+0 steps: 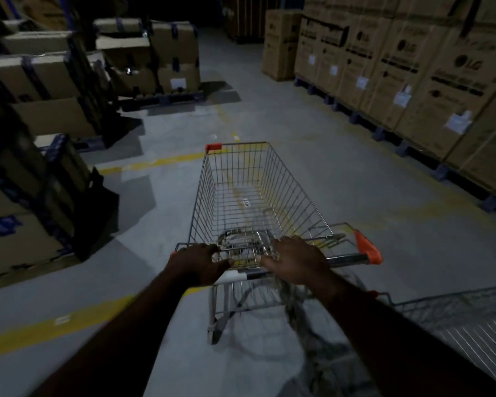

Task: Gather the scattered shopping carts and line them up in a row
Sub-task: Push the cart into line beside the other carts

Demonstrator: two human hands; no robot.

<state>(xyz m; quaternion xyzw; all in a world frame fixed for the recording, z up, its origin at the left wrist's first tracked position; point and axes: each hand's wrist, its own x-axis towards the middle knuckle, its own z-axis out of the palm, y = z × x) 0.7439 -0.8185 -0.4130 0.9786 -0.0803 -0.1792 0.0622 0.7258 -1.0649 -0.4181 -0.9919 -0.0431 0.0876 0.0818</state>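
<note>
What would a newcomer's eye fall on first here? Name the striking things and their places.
A wire shopping cart stands mid-floor, the left hand gripping its handle and the right hand laid over it. Stacked cardboard boxes line the right side, and a second cart pokes in at bottom right.

Both arms outstretched; left hand and right hand curled round cart handle

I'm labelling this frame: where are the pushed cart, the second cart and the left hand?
Pushed cart (295, 196): head view, right side wall of basket.
Second cart (470, 325): head view, wire basket mesh.
Left hand (196, 263): head view, back of hand.
</note>
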